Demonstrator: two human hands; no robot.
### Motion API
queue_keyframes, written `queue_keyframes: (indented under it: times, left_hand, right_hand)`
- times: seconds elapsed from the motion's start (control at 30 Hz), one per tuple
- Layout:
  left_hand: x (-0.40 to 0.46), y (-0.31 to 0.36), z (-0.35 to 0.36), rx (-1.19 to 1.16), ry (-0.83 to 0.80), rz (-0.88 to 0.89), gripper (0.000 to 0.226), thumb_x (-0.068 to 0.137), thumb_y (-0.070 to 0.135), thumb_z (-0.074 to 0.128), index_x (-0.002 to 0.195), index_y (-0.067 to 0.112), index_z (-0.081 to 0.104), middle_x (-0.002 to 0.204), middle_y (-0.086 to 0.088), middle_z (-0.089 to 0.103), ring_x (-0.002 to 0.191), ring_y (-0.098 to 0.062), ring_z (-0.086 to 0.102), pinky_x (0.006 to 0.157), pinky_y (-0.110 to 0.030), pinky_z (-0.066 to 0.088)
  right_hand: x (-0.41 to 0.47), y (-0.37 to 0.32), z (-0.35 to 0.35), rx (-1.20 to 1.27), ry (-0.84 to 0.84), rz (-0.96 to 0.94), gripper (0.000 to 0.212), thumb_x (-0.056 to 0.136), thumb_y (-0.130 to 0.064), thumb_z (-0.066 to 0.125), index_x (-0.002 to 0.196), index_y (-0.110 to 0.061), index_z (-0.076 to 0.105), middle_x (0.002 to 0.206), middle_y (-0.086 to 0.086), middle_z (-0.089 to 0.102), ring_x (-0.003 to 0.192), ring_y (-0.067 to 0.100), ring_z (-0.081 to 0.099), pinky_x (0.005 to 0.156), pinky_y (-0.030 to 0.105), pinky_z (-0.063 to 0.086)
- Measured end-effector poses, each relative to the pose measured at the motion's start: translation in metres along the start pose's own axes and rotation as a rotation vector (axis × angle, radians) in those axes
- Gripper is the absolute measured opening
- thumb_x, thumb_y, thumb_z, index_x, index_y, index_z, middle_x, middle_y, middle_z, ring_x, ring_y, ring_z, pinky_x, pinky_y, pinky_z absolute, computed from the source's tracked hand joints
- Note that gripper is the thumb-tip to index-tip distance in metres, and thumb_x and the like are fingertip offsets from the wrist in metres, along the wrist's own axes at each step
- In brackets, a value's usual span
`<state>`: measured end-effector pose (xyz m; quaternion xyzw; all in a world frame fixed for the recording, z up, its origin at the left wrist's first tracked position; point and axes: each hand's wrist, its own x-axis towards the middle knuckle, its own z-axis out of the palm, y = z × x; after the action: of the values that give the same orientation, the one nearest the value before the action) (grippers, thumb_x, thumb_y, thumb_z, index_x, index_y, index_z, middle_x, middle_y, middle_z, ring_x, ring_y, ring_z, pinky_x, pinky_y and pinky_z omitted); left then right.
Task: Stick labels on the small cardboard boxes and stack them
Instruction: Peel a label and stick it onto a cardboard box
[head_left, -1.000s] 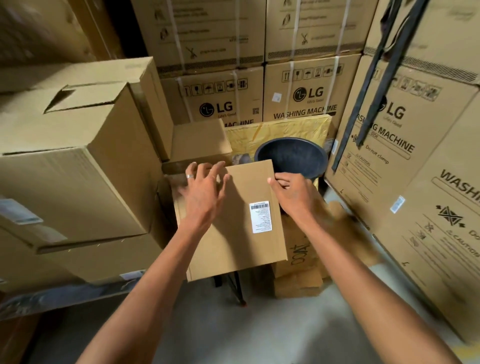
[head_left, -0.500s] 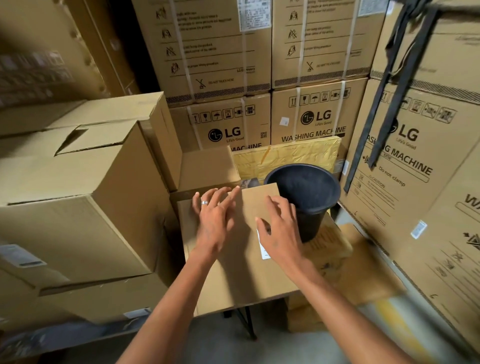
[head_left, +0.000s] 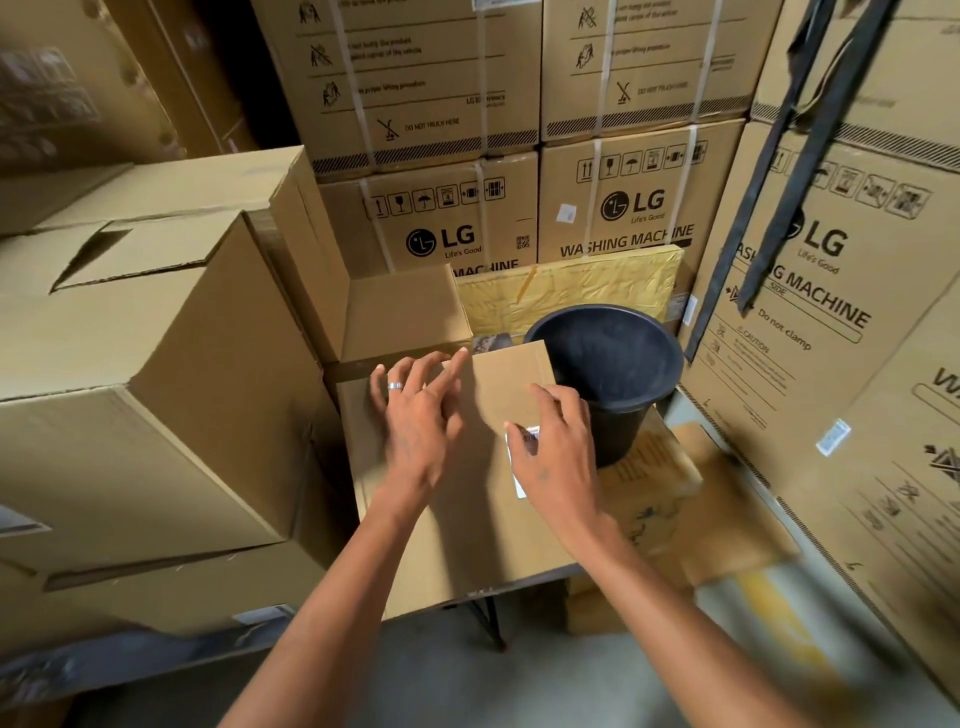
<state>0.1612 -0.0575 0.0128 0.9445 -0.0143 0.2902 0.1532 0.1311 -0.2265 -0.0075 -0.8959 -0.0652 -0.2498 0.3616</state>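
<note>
Both hands lay flat-fingered on the small cardboard box (head_left: 488, 519) beside the black bucket (head_left: 618, 374). The left hand (head_left: 421, 421) rested on its top; the right hand (head_left: 556, 457) pressed the white label (head_left: 519, 467).

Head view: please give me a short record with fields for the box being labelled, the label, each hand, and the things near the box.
box: small cardboard box, lying flat, top face up
label: white label on the box top, mostly covered by the right hand
left hand: left hand flat on the box top, fingers spread
right hand: right hand pressing on the label
nearby: black bucket just right of the box; LG washing machine cartons behind
</note>
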Motion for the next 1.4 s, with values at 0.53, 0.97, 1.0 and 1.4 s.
queue_keyframes:
  times: [0.53,0.97,1.0,1.4]
  left_hand:
    - [-0.022,0.020,-0.010,0.104,0.027,-0.043,0.081,0.068,0.017,0.081,0.143,0.034,0.056,0.137,-0.002,0.060,0.130,-0.031,0.049,0.118,-0.056,0.023]
    - [-0.029,0.023,-0.010,0.128,0.071,-0.025,0.076,0.074,0.018,0.080,0.145,0.033,0.054,0.136,-0.003,0.059,0.130,-0.033,0.048,0.119,-0.057,0.023]
    - [-0.030,0.023,-0.009,0.131,0.076,-0.024,0.076,0.075,0.018,0.079,0.144,0.033,0.054,0.136,-0.003,0.059,0.129,-0.033,0.049,0.118,-0.057,0.023]
    - [-0.029,0.020,-0.006,0.130,0.081,-0.022,0.077,0.073,0.018,0.077,0.145,0.033,0.053,0.137,-0.002,0.059,0.130,-0.031,0.045,0.120,-0.057,0.021]
  right_hand:
    - [-0.016,-0.013,-0.020,0.070,-0.049,0.253,0.103,0.080,-0.027,0.087,0.162,-0.016,0.025,0.126,0.013,0.063,0.116,0.029,0.058,0.097,0.036,0.045]
    - [-0.001,0.001,-0.024,0.222,-0.110,0.429,0.099,0.076,-0.034,0.088,0.157,-0.023,0.034,0.089,-0.019,0.056,0.110,0.025,0.061,0.099,0.049,0.052]
    - [-0.001,0.002,-0.024,0.230,-0.102,0.430,0.097,0.076,-0.033,0.088,0.157,-0.021,0.036,0.087,-0.020,0.056,0.109,0.025,0.062,0.098,0.049,0.052]
    - [-0.001,0.005,-0.023,0.297,-0.067,0.319,0.062,0.094,-0.015,0.070,0.149,-0.023,0.042,0.086,-0.014,0.065,0.096,0.016,0.061,0.085,0.015,0.029]
